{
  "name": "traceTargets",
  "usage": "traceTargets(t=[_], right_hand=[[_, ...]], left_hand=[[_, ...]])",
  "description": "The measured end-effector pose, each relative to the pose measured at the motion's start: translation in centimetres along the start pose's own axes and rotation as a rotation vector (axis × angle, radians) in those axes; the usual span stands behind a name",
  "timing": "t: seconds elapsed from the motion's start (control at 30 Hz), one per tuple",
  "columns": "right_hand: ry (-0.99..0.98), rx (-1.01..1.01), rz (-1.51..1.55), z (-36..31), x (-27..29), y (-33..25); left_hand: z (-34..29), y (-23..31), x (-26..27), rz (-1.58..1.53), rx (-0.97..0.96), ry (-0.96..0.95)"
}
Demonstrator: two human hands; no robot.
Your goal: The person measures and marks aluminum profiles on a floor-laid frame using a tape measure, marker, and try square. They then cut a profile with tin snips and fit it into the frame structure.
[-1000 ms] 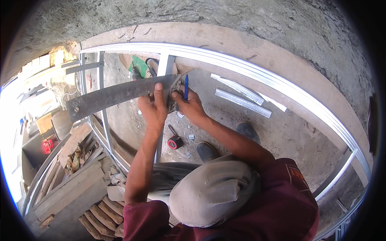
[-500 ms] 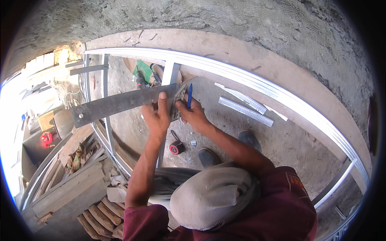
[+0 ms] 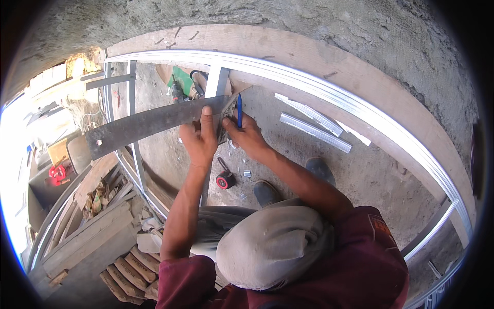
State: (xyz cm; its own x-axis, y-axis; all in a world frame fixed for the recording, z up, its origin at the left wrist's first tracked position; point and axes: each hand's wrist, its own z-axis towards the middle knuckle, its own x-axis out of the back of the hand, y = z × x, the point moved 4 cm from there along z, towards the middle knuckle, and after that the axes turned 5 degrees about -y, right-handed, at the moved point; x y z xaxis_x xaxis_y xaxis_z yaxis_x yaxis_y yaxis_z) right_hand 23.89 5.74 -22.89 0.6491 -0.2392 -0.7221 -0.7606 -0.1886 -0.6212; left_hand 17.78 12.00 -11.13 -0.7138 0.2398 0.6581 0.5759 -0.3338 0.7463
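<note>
Dark flat strip [image 3: 149, 123] is what everything hangs on here: it's up in both hands, left of the middle of the scene, slanting a bit with its wide end out to the left. Going big to small from there: rough concrete wall [image 3: 309, 20] along the far side, then a shiny metal frame [image 3: 213, 81] curving across in front of it. The strip crosses in front of 2 of its uprights; can't tell if it touches either. On the floor to the right lie 2 grey channel pieces [image 3: 315, 133], near each other.

Left hand [image 3: 199, 141] has its thumb on the near face of the strip and its fingers curled in behind, so it's clamped on. Right hand [image 3: 249, 135] is at the strip's right end, fingers bunched and pinching a blue pen [image 3: 240, 109] that points up; can't tell how much of the strip they grip too. Red and black tape measure [image 3: 223, 181] sits on the floor, nearer than the hands.

My read: this is the hold-and-line-up step, pen at the ready. Next move would call for a steady left hand and a free pen tip.
</note>
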Motion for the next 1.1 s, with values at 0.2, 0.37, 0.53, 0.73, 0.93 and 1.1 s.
traceTargets(t=[0.2, 0.37, 0.53, 0.73, 0.93, 1.1], right_hand=[[0.019, -0.019, -0.013, -0.2, 0.0, 0.3], [0.032, 0.037, -0.181, 0.0, 0.3, 0.5], [0.064, 0.080, -0.223, -0.9, 0.2, -0.6], [0.202, 0.112, -0.271, -0.8, 1.1, 0.3], [0.137, 0.251, -0.088, -3.4, 3.1, -3.0], [0.118, 0.419, -0.157, -4.4, 3.7, -6.8]], left_hand=[[-0.1, -0.2, -0.4, -0.042, -0.011, 0.044], [-0.1, -0.6, -0.3, -0.016, -0.018, 0.076], [0.0, -0.3, -0.3, 0.011, -0.028, 0.076], [-0.1, -0.5, -0.7, -0.047, -0.039, 0.085], [-0.1, -0.3, -0.3, 0.021, -0.030, 0.061], [0.1, -0.3, -0.6, -0.043, -0.075, 0.083]])
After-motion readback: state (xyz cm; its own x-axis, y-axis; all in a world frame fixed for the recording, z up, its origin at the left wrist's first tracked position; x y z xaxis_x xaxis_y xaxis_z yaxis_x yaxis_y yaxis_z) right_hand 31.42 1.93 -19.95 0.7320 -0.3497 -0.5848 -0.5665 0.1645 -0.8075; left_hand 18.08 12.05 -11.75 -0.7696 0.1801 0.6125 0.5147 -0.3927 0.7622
